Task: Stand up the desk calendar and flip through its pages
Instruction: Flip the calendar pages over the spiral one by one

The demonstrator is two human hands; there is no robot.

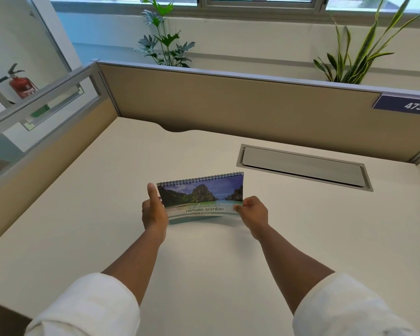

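Note:
A spiral-bound desk calendar (200,196) stands tilted on the cream desk (87,214), its wire binding on top and its cover facing me with a seaside cliff photo and the words "Natural Scenery". My left hand (153,209) grips its left edge, thumb pointing up along the side. My right hand (254,212) pinches the cover's lower right corner between thumb and fingers. The calendar's base rests on the desk between both hands; its back side is hidden.
A grey cable-tray lid (303,167) is set into the desk behind and right of the calendar. Tan partition walls (228,103) close off the back and left, with a "473" label (412,105) at right. Plants stand behind the partition.

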